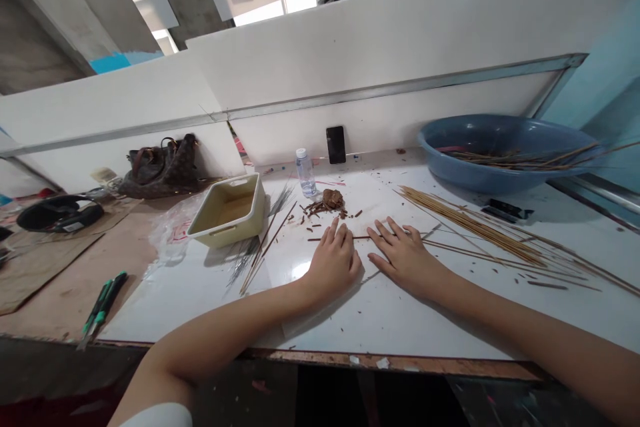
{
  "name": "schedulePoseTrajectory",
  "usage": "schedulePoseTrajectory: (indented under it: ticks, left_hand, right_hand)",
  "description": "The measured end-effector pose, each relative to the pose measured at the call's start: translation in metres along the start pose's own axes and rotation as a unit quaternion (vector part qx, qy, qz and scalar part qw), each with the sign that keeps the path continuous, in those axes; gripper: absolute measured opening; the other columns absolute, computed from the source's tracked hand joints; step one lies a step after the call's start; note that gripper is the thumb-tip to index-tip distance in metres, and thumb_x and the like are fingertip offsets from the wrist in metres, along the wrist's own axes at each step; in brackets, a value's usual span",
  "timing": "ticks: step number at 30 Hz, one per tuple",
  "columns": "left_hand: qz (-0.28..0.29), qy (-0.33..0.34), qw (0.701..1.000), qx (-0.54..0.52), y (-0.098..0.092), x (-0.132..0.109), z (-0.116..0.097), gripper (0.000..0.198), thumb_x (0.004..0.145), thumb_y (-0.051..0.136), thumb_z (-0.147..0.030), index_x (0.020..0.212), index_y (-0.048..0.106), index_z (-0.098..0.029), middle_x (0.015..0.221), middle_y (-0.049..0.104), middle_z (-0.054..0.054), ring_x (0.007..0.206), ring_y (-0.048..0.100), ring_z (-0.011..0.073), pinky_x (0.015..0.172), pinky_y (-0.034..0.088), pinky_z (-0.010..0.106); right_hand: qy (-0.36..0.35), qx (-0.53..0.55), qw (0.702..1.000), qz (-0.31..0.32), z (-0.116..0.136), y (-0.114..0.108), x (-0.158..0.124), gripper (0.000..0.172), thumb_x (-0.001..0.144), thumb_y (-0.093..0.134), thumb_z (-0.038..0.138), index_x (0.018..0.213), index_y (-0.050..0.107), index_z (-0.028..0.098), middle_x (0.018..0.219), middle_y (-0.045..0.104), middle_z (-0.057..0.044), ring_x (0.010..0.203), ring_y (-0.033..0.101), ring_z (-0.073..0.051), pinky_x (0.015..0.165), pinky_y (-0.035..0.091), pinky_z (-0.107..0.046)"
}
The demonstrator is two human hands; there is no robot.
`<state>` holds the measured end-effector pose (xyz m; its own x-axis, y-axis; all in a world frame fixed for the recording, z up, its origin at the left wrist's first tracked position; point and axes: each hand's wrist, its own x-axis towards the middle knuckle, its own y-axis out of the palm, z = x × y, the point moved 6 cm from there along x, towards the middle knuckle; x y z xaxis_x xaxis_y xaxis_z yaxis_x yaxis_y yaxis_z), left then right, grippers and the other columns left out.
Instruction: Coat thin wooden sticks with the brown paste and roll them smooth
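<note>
A thin brown stick [361, 237] lies crosswise on the white tabletop. My left hand [334, 261] rests flat over its left part, fingers stretched out. My right hand [404, 255] lies palm down farther along it with the fingers spread. Neither hand grips anything; what is under the palms is hidden. Just beyond my left fingertips sits a lump of brown clay-like material [333, 199] with short brown pieces [316, 209] scattered around it. To the right of my right hand is a bundle of thin tan sticks [470, 223], with darker long sticks [480, 255] beside it.
A yellowish tub [227, 233] stands at left, near thin grey wires [244, 259]. A water bottle [306, 177] and a phone [336, 145] are at the back. A blue basin [500, 173] holds long sticks at right. Green-handled pliers [104, 303] lie near the front left edge.
</note>
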<state>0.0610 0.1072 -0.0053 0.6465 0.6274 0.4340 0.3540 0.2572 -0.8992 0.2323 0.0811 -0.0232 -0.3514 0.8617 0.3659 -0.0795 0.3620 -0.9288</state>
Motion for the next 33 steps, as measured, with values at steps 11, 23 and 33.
schedulePoseTrajectory:
  ticks: [11, 23, 33]
  left_hand:
    - [0.010, 0.025, 0.999, 0.023, -0.005, 0.000, -0.008, 0.045, 0.106, 0.054, -0.024, 0.142, 0.068, -0.002, 0.174, 0.050, 0.028, 0.173, 0.031, 0.0396, 0.139, 0.038, 0.058]
    - [0.019, 0.021, 0.999, 0.030, 0.000, -0.001, -0.008, 0.047, 0.107, 0.050, -0.027, 0.143, 0.068, -0.003, 0.170, 0.055, 0.027, 0.173, 0.031, 0.0388, 0.138, 0.038, 0.058]
    - [0.013, 0.029, 0.999, 0.030, -0.004, 0.001, -0.008, 0.046, 0.107, 0.052, -0.026, 0.143, 0.068, -0.001, 0.168, 0.055, 0.029, 0.174, 0.027, 0.0402, 0.138, 0.038, 0.060]
  right_hand:
    - [-0.023, 0.018, 0.999, -0.018, 0.005, -0.014, 0.003, 0.053, 0.120, 0.039, 0.044, 0.146, 0.076, 0.016, 0.171, 0.058, -0.016, 0.166, 0.042, -0.040, 0.125, 0.031, -0.060]
    - [-0.010, 0.023, 1.000, -0.003, 0.009, -0.014, 0.000, 0.055, 0.120, 0.037, 0.043, 0.150, 0.074, 0.016, 0.170, 0.059, -0.018, 0.168, 0.038, -0.039, 0.128, 0.030, -0.060]
    - [-0.004, 0.012, 1.000, 0.001, 0.012, -0.015, -0.002, 0.063, 0.119, 0.036, 0.051, 0.153, 0.071, 0.011, 0.173, 0.053, -0.023, 0.170, 0.033, -0.042, 0.129, 0.032, -0.063]
